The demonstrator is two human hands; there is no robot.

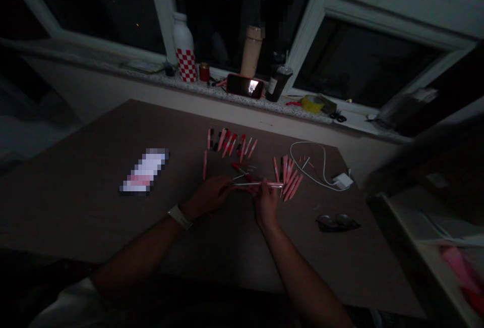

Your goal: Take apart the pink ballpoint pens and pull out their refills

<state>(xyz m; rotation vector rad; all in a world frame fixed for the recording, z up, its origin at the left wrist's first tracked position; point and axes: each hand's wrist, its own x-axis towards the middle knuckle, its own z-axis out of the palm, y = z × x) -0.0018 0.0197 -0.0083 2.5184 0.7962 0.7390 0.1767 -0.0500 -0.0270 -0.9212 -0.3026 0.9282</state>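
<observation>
Clear plastic tube (260, 184) is held level above the brown table (75, 217) by 2 hands. The left hand (209, 197) is closed on the end nearest the left side. The right hand (265, 203) is closed on the tube toward its other end. A pale wristband (180, 217) sits on the left wrist.

Red pen parts (240, 169) lie on the table just beyond the tube, between the hands and the first of 2 groups of pink pens. That group (229, 144) lies directly ahead of the hands. The second group (289, 181) lies just beyond the right hand.

To the right of the second group are a white charger (343, 180) and its white cable (313, 164). Dark glasses (338, 222) lie nearer the table's right edge. A pixelated object (144, 171) lies to the left.

A speckled stone window sill (113, 68) runs behind the table. It carries a phone (245, 86), a checked white bottle (184, 48), a tan bottle (251, 51) and yellow tape (313, 103).
</observation>
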